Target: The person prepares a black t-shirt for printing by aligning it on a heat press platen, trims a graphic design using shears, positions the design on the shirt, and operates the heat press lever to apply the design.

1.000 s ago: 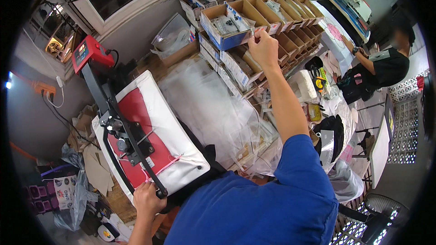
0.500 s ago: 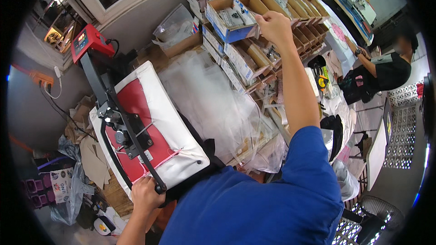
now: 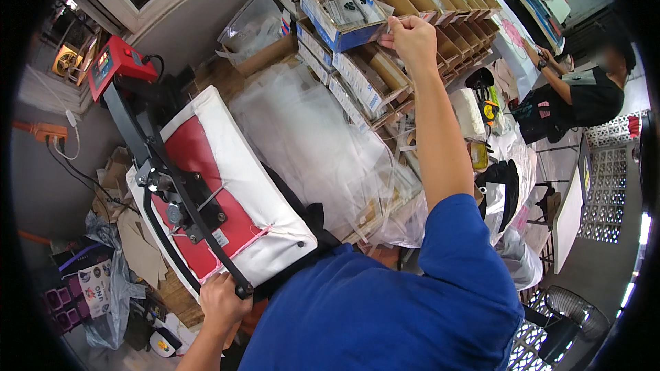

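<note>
My left hand (image 3: pixel 223 298) is closed around the front end of the black handle (image 3: pixel 221 255) of a heat press. The press has a red upper plate (image 3: pixel 196 158) and a red control box (image 3: pixel 117 62). White fabric (image 3: pixel 275 233) spreads out under and around the plate, with a pink cord over its near part. Stretched out far ahead, my right hand (image 3: pixel 416 40) pinches the near right corner of a blue and white cardboard box (image 3: pixel 350 40). Small black parts and clear packets lie inside that box. The fingertips partly hide the corner.
Rows of open cardboard bins (image 3: pixel 447 45) stand beside the box. Clear plastic sheets (image 3: pixel 309 144) cover the table right of the press. A carton of plastic bags (image 3: pixel 265 51) sits by the wall. Another person (image 3: pixel 577 99) works at the far right; a fan (image 3: pixel 567 323) stands lower right.
The view has shifted slightly, so the press appears further left. My right hand's fingers have turned into a pinch at the box corner. My left hand keeps its grip on the handle.
</note>
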Tool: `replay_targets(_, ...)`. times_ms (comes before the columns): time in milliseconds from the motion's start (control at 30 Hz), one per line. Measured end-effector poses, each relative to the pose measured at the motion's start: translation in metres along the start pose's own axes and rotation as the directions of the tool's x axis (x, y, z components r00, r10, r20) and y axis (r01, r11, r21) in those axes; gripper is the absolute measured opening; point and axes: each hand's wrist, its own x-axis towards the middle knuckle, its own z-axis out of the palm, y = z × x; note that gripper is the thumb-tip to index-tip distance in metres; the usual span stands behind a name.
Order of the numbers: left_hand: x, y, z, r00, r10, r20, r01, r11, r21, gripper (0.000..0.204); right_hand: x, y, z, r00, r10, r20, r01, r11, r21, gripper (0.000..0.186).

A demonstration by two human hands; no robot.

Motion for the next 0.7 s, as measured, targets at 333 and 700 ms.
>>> replay_targets(333,-0.010,-0.006,-0.007,0.998,-0.049,-0.034,0.042,0.982,-0.185,0.067,-0.202,-0.049,0.063,0.570,-0.787,0.235,0.794,0.601,0.089,0.011)
replay_targets(700,-0.026,-0.049,0.010,0.770,0.018,-0.638,-0.436,0.744,-0.505,0.081,-0.474,-0.044,0.130,-0.056,-0.239,0.969,0.935,0.329,0.135,0.039)
